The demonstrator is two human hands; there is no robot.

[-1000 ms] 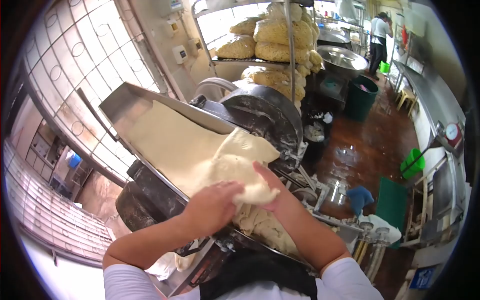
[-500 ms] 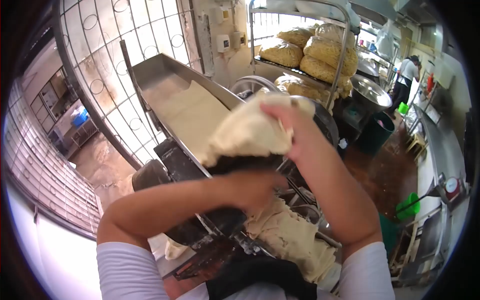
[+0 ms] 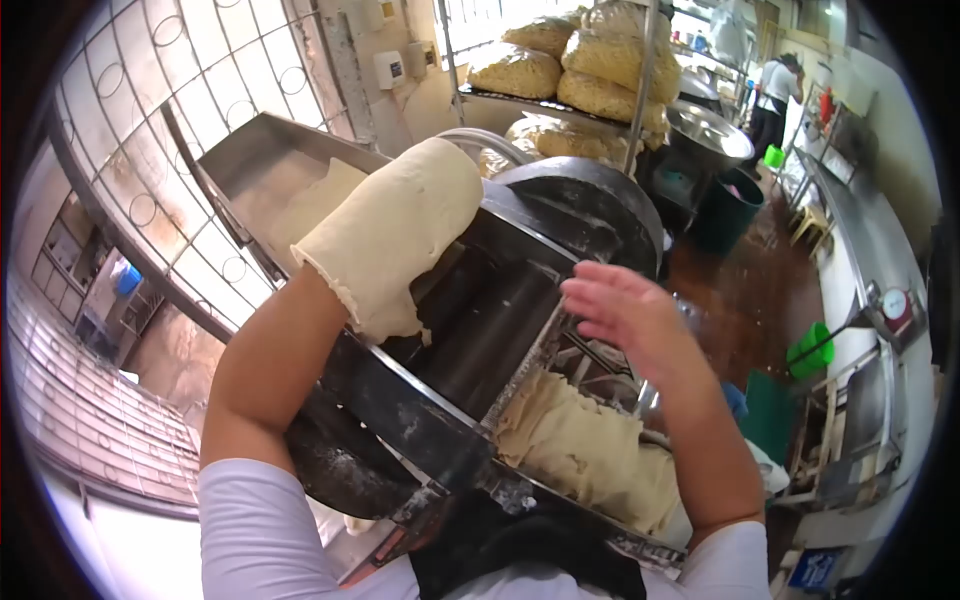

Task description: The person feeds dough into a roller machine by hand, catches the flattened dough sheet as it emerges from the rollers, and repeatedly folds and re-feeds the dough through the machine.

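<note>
A thick sheet of dough (image 3: 400,220) hangs over my left forearm (image 3: 285,330), above the dark rollers (image 3: 480,310) of a dough sheeter. My left hand is hidden under this dough, so its fingers do not show. To the right of the rollers, my right hand (image 3: 625,310) is held in the air, fingers stretched out and nothing in them. Below it, folded layers of dough (image 3: 585,445) lie at the near side of the machine. More dough (image 3: 315,205) rests on the metal chute (image 3: 265,150) behind the rollers.
Bags of yellowish food (image 3: 600,95) fill a rack at the back. A metal bowl (image 3: 710,130), a dark bin (image 3: 728,210) and a green bucket (image 3: 812,350) stand to the right. Another person (image 3: 775,95) stands far off. A barred gate (image 3: 190,130) is at left.
The dough has passed from my right hand onto my left forearm, which has swung up and left. My right hand has come down, let go and opened. The rollers are now uncovered.
</note>
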